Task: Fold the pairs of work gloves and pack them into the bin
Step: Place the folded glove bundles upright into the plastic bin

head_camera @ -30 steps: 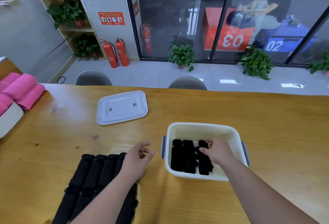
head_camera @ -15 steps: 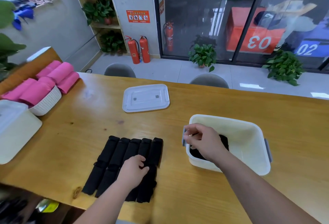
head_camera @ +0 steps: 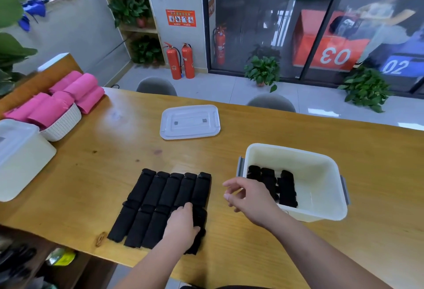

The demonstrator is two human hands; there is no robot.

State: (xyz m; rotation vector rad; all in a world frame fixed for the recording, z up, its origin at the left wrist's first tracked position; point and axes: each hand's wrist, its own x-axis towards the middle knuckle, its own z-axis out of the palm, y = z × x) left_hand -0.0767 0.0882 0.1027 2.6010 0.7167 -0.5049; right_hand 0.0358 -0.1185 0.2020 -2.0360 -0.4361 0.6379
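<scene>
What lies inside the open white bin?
Three folded black glove bundles lie side by side, left in the bin. The right hand and near wall cover their lower ends.

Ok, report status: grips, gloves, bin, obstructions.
Left grip on the row of black folded gloves, hold unclear. Right grip open, empty, by the white plastic bin. Three black folded bundles inside. White flat lid lies apart, nothing between.

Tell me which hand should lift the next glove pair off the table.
Left. The left hand rests on the row of black gloves, while the right hand hangs empty between that row and the bin.
</scene>
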